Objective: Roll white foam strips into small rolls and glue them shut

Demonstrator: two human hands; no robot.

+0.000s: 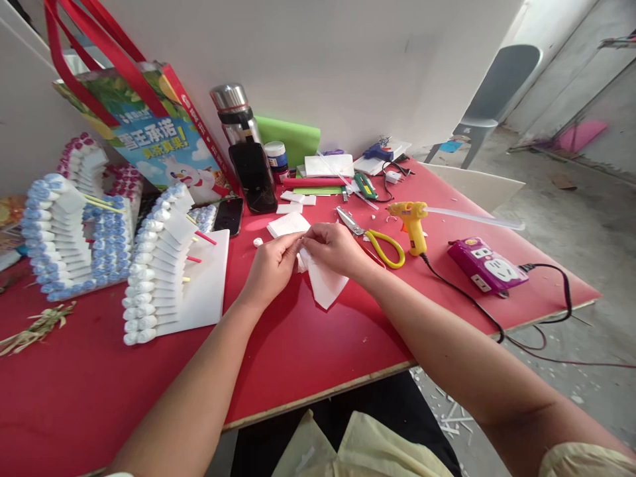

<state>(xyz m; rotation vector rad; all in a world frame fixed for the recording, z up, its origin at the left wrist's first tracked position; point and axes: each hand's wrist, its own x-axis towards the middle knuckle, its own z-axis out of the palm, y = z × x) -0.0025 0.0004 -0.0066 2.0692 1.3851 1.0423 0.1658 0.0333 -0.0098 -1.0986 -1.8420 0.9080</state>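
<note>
Pinching white paper between closed fingertips, the left hand and right hand met above the tabletop. The paper's free end extended toward the near edge, closer to the right hand. The carrier bag stood rear left; its contents, and the capped flask's, could not be seen.

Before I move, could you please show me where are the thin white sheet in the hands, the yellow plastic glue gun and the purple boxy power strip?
Thin white sheet (326, 281): head view, its loose lower part.
Yellow plastic glue gun (413, 225): head view, upper handle.
Purple boxy power strip (487, 264): head view, socketed top.
</note>
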